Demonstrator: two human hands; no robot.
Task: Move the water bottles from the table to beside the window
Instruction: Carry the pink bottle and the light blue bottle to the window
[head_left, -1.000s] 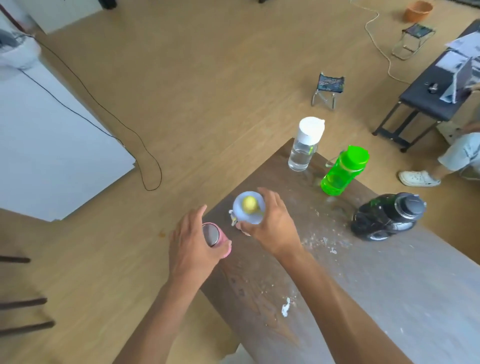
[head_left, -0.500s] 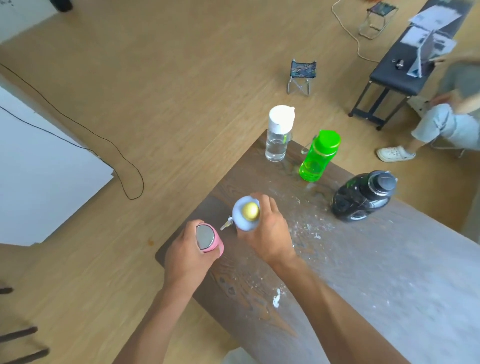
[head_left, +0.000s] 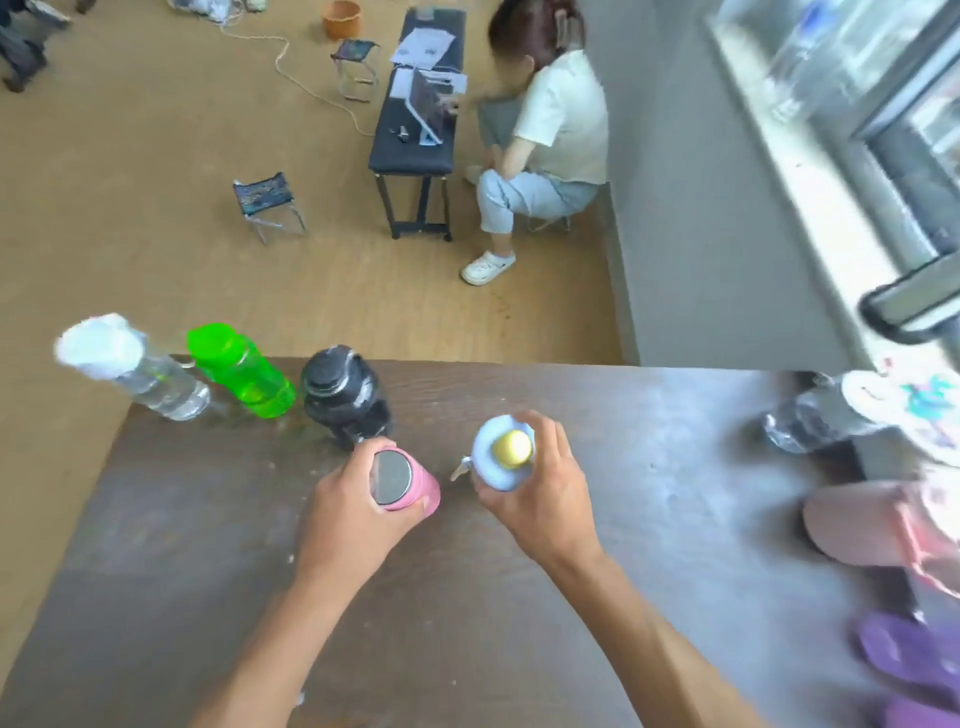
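My left hand (head_left: 348, 514) grips a pink bottle (head_left: 423, 491) with a steel lid, held above the dark table (head_left: 208, 545). My right hand (head_left: 540, 493) grips a pale blue bottle (head_left: 488, 457) with a yellow cap. Along the table's far left edge stand a clear bottle (head_left: 156, 384) with a white cap, a green bottle (head_left: 244, 374) and a black bottle (head_left: 343, 395). At the right, below the window (head_left: 883, 104), are a clear bottle (head_left: 810, 415), a pink bottle (head_left: 862, 519) and a purple one (head_left: 914, 654), all blurred.
A seated person (head_left: 545, 140) is beside a black bench (head_left: 415, 135) with papers, beyond the table. Two small folding stools (head_left: 267, 205) and an orange pot (head_left: 341, 18) stand on the wooden floor. A grey wall (head_left: 717, 234) runs under the window sill.
The view has swung right, bringing the window and the bottles beside it into sight. Both hands, each holding its bottle, have moved rightward along the table past the black bottle.
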